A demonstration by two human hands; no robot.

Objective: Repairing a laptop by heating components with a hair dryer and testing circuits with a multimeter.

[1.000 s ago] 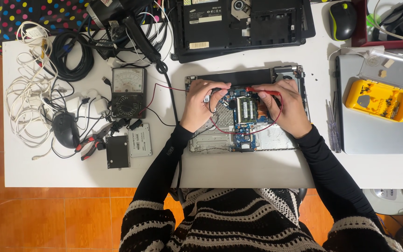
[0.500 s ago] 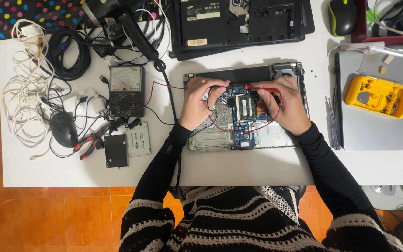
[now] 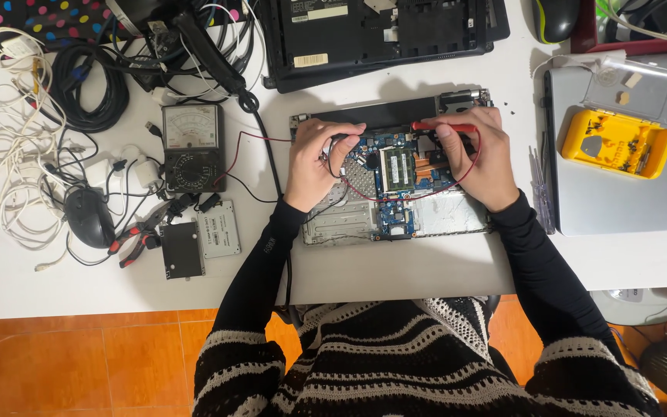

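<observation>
The left hand (image 3: pixel 314 162) is pinching a black probe (image 3: pixel 341 140) against the opened laptop (image 3: pixel 395 181) lying mid-table (image 3: pixel 426 270). The right hand (image 3: pixel 476 158) is gripping a red probe (image 3: pixel 438 126) over the board, its red lead running to the analog meter (image 3: pixel 191 148) at left.

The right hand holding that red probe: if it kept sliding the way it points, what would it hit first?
The right hand points leftward with the red probe. Going on, it would probably first meet the left hand near the black probe, though height is unclear.
</observation>
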